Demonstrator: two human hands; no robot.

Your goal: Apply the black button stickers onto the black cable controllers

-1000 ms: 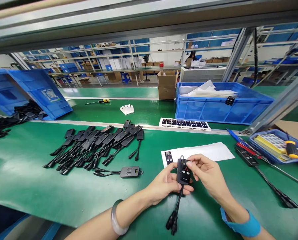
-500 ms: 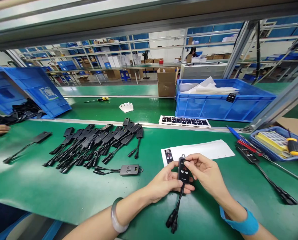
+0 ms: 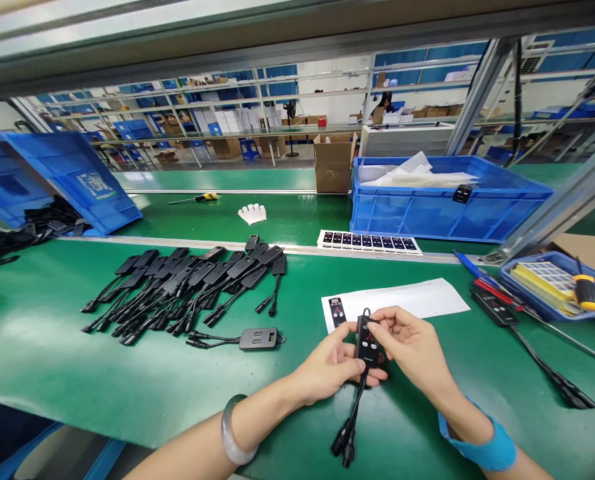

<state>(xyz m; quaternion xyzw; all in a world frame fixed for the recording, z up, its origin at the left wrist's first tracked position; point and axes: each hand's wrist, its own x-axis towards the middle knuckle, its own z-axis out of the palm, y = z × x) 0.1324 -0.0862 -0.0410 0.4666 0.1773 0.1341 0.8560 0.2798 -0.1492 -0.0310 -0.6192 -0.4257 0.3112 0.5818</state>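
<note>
In the head view my left hand (image 3: 330, 363) is closed around a black controller (image 3: 366, 347) with two short plug cables hanging from it. Its front carries a black label with red marks and two pale buttons. My right hand (image 3: 410, 343) presses its thumb on the label's upper right, fingers curled at the controller's top edge. Behind the hands lies a white label sheet (image 3: 407, 300) with one black label (image 3: 336, 311) at its left end. A single controller (image 3: 258, 339) rests back-up to the left, near a pile of similar controllers (image 3: 197, 280).
A blue bin (image 3: 427, 217) with white sheets stands at the back right, a strip of labels (image 3: 370, 242) before it. At right are a labelled controller (image 3: 494, 308) and a small blue tray (image 3: 520, 293). A tilted blue crate (image 3: 74, 183), a glove (image 3: 252, 214) and a screwdriver (image 3: 204, 198) lie farther off.
The lone controller at far left now lies with the pile, and another person's hand has left the left edge. My hands and the held controller have hardly moved.
</note>
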